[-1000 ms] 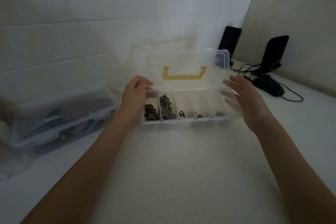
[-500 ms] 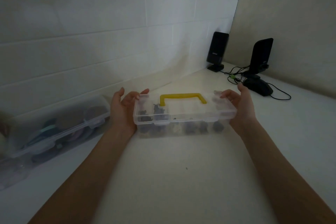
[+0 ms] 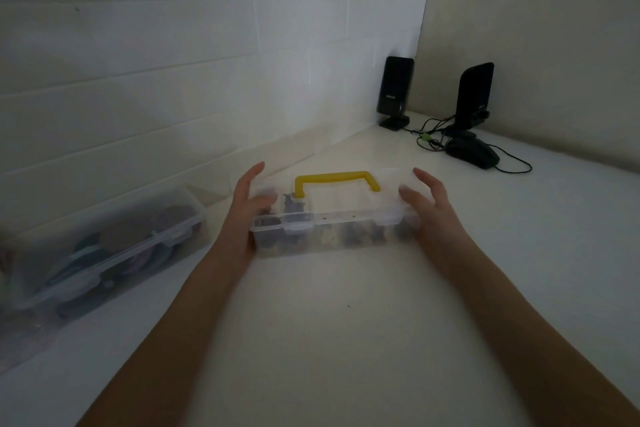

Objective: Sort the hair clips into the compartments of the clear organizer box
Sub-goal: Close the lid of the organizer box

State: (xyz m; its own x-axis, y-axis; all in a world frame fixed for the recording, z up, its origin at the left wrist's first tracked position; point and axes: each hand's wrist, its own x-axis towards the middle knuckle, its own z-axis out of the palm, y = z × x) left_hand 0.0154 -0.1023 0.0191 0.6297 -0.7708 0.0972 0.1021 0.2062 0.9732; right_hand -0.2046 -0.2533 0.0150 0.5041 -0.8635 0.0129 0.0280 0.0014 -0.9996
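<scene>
Organizer box, clear plastic with a yellow handle lying flat on its lid, sits on the white table straight ahead of the person, lid down. Dark hair clips show through the walls, most plainly near the box's left end; which compartments they fill is too murky to say. Left hand cups the box's left end, thumb over the lid corner and fingers round the far side. Right hand does the same at the box's right end, thumb pressing the lid.

Two front latches sit on the near edge of the box, and I can't tell whether they are snapped home. If they aren't and the box is lifted by its ends, the lid could spring and the sorted clips spill or jump between compartments. A larger clear bin stands left of the box, and two black speakers and a mouse lie beyond its right end.
</scene>
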